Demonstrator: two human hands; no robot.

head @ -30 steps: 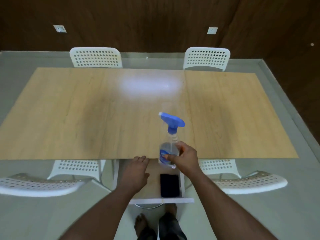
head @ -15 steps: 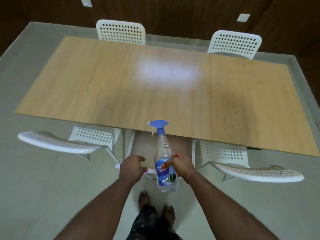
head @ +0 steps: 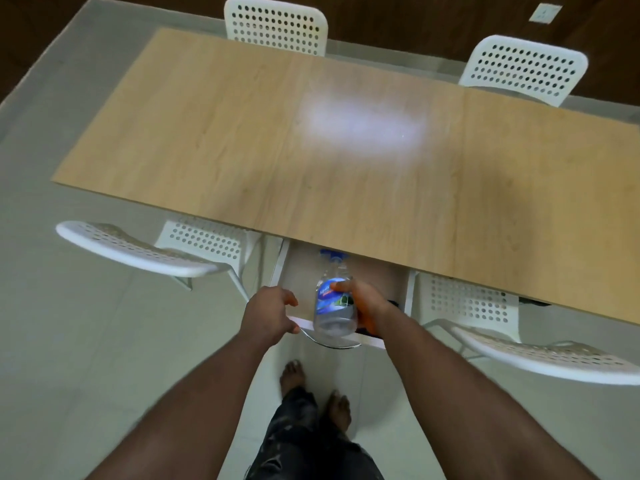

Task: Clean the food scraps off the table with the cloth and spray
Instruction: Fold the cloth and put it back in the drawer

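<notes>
My right hand [head: 367, 302] grips a clear spray bottle [head: 334, 306] with a blue label. The bottle is tilted over an open white drawer [head: 294, 271], and its blue nozzle is tucked under the near edge of the wooden table [head: 311, 161]. My left hand [head: 269, 312] holds the drawer's front left edge. A dark cloth [head: 393, 302] lies in the drawer, mostly hidden behind my right wrist. No food scraps show on the tabletop, only a bright glare patch.
White perforated chairs stand around the table: one at the near left [head: 145, 249], one at the near right [head: 540, 355], two on the far side [head: 277, 24]. My bare feet [head: 315, 386] are on the pale floor below the drawer.
My right hand has carried the bottle from the table's edge down into the drawer, nozzle under the tabletop. My left hand stays on the drawer front. My view tilted down and left.
</notes>
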